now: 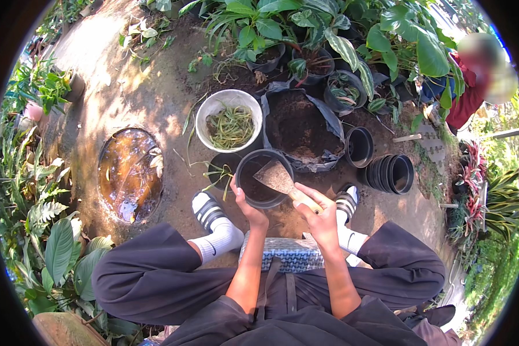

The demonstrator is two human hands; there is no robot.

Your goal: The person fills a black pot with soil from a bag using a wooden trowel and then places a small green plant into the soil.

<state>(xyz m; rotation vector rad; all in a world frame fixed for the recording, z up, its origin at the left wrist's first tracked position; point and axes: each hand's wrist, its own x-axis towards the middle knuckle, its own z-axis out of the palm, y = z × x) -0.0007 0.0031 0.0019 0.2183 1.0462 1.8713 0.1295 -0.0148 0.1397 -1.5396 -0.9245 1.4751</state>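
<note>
My left hand (pixel 251 212) grips the near left side of a black plastic pot (pixel 264 203) with dark soil inside. In my right hand (pixel 318 209) is the wooden handle of a scraper-like hand tool (pixel 275 175); its soil-coated, flat blade lies over the pot's mouth. Just beyond stands a white bucket (pixel 204 140) of cut green plant pieces, and right of it an open black bag (pixel 266 129) of dark soil. Partly behind the held pot, another dark pot (pixel 218 171) has a thin-leaved green plant at it.
Nested black pots (pixel 385 174) lie on their side at the right, near a single empty pot (pixel 359 147). Potted plants (pixel 313 65) crowd the far side. A water-filled round hollow (pixel 130 175) is at left. A person in a red top (pixel 465 91) is at upper right.
</note>
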